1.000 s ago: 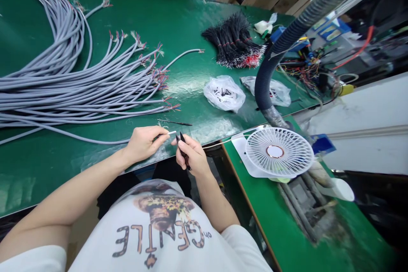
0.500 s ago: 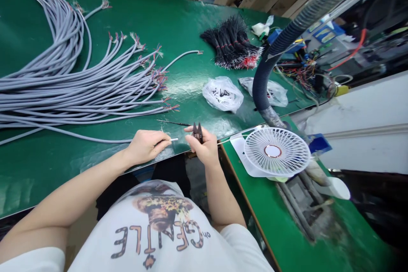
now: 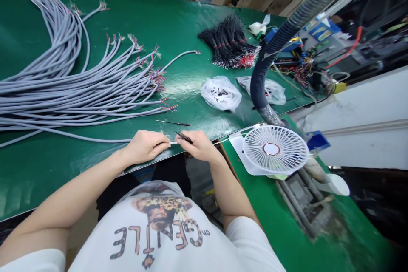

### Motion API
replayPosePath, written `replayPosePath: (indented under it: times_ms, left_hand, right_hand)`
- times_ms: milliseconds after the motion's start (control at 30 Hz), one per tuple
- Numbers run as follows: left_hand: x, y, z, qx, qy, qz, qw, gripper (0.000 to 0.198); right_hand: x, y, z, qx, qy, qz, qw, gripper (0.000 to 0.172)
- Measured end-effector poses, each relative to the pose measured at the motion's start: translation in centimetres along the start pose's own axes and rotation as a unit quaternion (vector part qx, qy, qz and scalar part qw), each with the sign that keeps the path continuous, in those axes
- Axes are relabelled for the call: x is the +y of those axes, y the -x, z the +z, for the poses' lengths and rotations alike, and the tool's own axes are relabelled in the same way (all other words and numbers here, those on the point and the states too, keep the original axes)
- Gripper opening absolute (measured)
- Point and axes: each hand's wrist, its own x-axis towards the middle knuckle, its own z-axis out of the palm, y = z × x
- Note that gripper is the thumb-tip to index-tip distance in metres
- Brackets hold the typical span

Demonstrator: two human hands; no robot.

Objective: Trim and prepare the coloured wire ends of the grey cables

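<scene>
My left hand (image 3: 147, 146) is closed around a grey cable (image 3: 102, 139) near its end, and a short pale tip shows past the fingertips. Close beside it, my right hand (image 3: 200, 146) grips small black snips (image 3: 184, 137), whose blades point up and left. The right thumb and fingers meet the cable's pale tip, though exactly how they touch it is too small to tell. Just behind both hands, a thin black rod-like tool (image 3: 174, 123) lies on the green table (image 3: 127, 126).
Many grey cables (image 3: 79, 89) with stripped ends spread over the left. Bundled black wires (image 3: 229, 42) and plastic bags of small parts (image 3: 221, 93) lie farther back. At right stand a white fan (image 3: 276, 149) and a ribbed black hose (image 3: 259, 80).
My right hand has turned inward and shifted left to the cable tip. The snips have swung from pointing upward to lying nearly flat. My left hand has stayed in place.
</scene>
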Motion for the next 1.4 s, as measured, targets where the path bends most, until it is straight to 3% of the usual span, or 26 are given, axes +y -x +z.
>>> replayPosePath:
  times_ms: [100, 200, 367, 533, 667, 800, 867, 933, 1033, 1100, 1133, 1200, 1300, 1400]
  left_hand:
    - [0.0, -0.1, -0.3, 0.009, 0.016, -0.015, 1.000, 0.024]
    - [0.0, 0.0, -0.4, 0.006, 0.031, -0.018, 0.999, 0.023]
    - [-0.1, 0.1, -0.3, -0.003, 0.031, -0.002, 1.000, 0.022]
    - [0.0, 0.0, -0.2, -0.002, 0.017, 0.026, 1.000, 0.022]
    - [-0.1, 0.0, -0.2, -0.010, 0.023, 0.027, 0.999, 0.022]
    - [-0.2, 0.0, -0.3, -0.007, 0.033, 0.024, 0.999, 0.022]
    - [-0.3, 0.0, -0.2, 0.003, 0.029, 0.025, 0.999, 0.022]
    - [-0.3, 0.0, -0.1, 0.023, 0.026, 0.025, 0.999, 0.022]
    - [-0.4, 0.0, 0.2, 0.061, 0.035, 0.004, 0.997, 0.023]
    - [-0.3, -0.1, 0.3, 0.074, 0.055, -0.028, 0.995, 0.025]
    - [-0.2, -0.2, 0.2, 0.074, 0.066, -0.046, 0.994, 0.025]
    - [-0.2, -0.3, 0.1, 0.067, 0.089, -0.081, 0.990, 0.027]
    - [0.0, -0.5, -0.3, 0.043, 0.118, -0.113, 0.986, 0.030]
    - [0.2, -0.7, -0.5, 0.018, 0.125, -0.122, 0.984, 0.032]
  right_hand:
    - [0.6, 0.1, 0.7, 0.029, -0.085, 0.035, 0.995, 0.023]
    - [0.5, 0.7, 0.9, 0.083, -0.087, 0.042, 0.992, 0.022]
    - [-0.3, 1.4, 0.0, 0.056, 0.035, -0.037, 0.997, 0.019]
    - [-0.2, 1.2, -0.1, 0.035, 0.193, -0.124, 0.973, 0.019]
    - [-0.1, 0.9, -0.1, 0.020, 0.201, -0.135, 0.970, 0.019]
    - [0.5, 0.2, 0.4, 0.033, 0.027, -0.049, 0.998, 0.020]
    - [1.1, -0.1, 1.4, 0.047, -0.109, 0.024, 0.993, 0.019]
    - [1.6, -0.3, 2.9, 0.059, -0.266, 0.099, 0.957, 0.018]
    - [1.4, -0.4, 5.2, 0.061, -0.475, 0.167, 0.862, 0.024]
    - [0.9, -0.2, 6.0, 0.071, -0.541, 0.172, 0.821, 0.025]
    - [0.6, -0.1, 6.1, 0.086, -0.544, 0.167, 0.818, 0.025]
    - [0.3, 0.3, 5.7, 0.148, -0.481, 0.149, 0.851, 0.023]
    - [0.6, 0.9, 4.2, 0.232, -0.229, 0.085, 0.942, 0.017]
    - [1.2, 1.1, 2.7, 0.193, 0.030, -0.040, 0.980, 0.021]
